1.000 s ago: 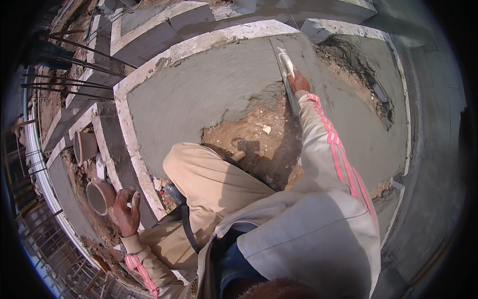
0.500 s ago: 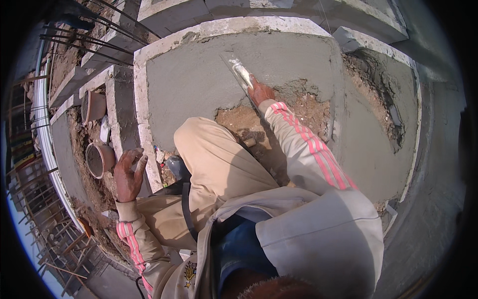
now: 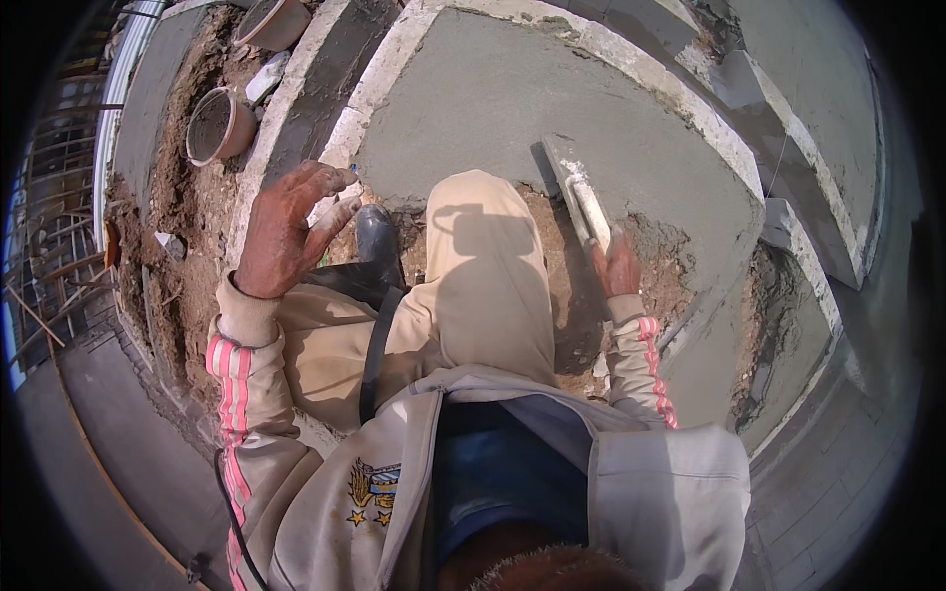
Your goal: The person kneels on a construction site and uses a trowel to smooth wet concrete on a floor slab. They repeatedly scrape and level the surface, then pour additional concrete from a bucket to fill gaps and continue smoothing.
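Observation:
In my right hand (image 3: 617,266) is a plastering float (image 3: 583,192), a long flat blade with a pale, cement-smeared handle. My fingers are closed round the near end of that handle, and the blade looks tilted, its far end over smooth grey wet mortar (image 3: 473,89). Bare brown soil and rough mortar (image 3: 660,251) lie beside it, where the layer stops in a ragged edge. My left hand (image 3: 286,231) is raised left of my knee, fingers curved and apart, with nothing in it. Grey smears mark its fingertips.
Pale block kerbs (image 3: 379,74) frame the mortar bed. Two round buckets, one of them (image 3: 222,126) nearer, stand in a soil trench at the left, with a whitish lump (image 3: 266,77) between them. My dark boot (image 3: 376,236) is beside the kerb. Another stepped, mortared bay (image 3: 808,118) lies at the right.
The view has swung round, shifting the buckets up and right. My right hand has drawn the float back nearer my body, off the middle of the mortar. My left hand has risen, still empty.

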`<control>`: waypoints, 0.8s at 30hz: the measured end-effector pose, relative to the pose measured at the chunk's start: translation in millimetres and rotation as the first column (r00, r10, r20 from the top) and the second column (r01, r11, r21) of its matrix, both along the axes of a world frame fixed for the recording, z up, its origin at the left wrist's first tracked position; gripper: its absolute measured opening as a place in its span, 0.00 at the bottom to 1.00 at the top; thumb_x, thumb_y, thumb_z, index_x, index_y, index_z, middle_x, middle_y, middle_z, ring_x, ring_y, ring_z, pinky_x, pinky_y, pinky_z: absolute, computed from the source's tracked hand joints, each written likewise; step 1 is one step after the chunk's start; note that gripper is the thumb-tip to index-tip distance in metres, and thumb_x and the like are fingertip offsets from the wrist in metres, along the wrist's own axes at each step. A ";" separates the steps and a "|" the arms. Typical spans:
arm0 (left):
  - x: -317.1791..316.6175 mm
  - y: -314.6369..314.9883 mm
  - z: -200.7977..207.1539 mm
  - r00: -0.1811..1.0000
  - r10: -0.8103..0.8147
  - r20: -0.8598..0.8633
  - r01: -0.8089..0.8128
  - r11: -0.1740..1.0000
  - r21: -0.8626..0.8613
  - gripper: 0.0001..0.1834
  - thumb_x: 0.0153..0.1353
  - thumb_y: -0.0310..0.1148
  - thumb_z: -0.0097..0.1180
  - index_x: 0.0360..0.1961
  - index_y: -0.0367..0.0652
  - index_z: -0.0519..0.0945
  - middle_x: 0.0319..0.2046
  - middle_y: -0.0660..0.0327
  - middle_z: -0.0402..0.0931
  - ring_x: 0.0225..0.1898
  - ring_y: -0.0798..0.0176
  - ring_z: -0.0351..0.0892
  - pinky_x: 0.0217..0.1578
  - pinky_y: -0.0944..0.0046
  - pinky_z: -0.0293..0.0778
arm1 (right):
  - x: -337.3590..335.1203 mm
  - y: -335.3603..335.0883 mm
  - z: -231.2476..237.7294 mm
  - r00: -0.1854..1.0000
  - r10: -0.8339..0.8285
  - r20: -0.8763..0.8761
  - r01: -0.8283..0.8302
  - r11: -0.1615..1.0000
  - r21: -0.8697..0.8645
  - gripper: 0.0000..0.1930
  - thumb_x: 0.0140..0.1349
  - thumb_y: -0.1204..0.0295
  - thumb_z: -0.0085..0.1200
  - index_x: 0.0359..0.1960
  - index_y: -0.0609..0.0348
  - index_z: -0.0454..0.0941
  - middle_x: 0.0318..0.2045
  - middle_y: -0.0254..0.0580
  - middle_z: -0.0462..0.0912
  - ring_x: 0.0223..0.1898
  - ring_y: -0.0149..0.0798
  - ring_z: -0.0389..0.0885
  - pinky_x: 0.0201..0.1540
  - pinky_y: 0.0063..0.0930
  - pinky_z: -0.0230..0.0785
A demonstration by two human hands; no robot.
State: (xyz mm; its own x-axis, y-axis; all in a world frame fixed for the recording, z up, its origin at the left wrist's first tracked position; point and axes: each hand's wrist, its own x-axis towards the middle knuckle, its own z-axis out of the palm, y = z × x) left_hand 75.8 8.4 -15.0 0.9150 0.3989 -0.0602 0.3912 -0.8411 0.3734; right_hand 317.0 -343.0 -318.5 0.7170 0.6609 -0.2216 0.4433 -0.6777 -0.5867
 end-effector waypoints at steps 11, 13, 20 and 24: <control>-33.7 -5.0 8.2 0.985 0.172 0.002 -0.172 0.982 -0.078 0.13 0.59 0.31 0.64 0.44 0.37 0.80 0.41 0.49 0.80 0.42 0.45 0.80 0.44 0.55 0.75 | 0.5 14.7 4.9 0.854 0.087 -0.512 -0.086 0.996 0.027 0.28 0.70 0.56 0.52 0.64 0.65 0.68 0.51 0.49 0.79 0.53 0.40 0.77 0.57 0.32 0.68; -36.4 -4.2 9.5 0.983 0.181 0.023 -0.179 0.981 -0.077 0.13 0.59 0.29 0.63 0.44 0.36 0.80 0.40 0.49 0.80 0.41 0.45 0.80 0.43 0.57 0.75 | 3.4 25.1 12.0 0.723 -0.186 -0.665 0.251 0.968 0.001 0.30 0.69 0.54 0.52 0.63 0.65 0.68 0.49 0.51 0.80 0.53 0.43 0.77 0.55 0.35 0.69; -44.4 -3.1 19.7 0.976 0.216 0.037 -0.214 0.975 -0.051 0.15 0.55 0.27 0.66 0.44 0.38 0.81 0.40 0.50 0.80 0.41 0.46 0.81 0.42 0.56 0.77 | 119.8 125.8 -48.0 0.986 -0.138 0.094 0.128 0.986 0.105 0.30 0.66 0.44 0.48 0.60 0.53 0.71 0.42 0.63 0.83 0.44 0.65 0.82 0.46 0.50 0.73; -57.6 -0.6 16.0 0.971 0.229 0.074 -0.227 0.973 -0.037 0.16 0.54 0.28 0.66 0.44 0.39 0.82 0.40 0.51 0.80 0.41 0.46 0.81 0.42 0.56 0.76 | 142.9 179.6 -85.4 0.975 -0.041 0.219 0.054 0.997 -0.054 0.30 0.66 0.43 0.45 0.61 0.48 0.72 0.41 0.64 0.83 0.45 0.67 0.81 0.46 0.54 0.72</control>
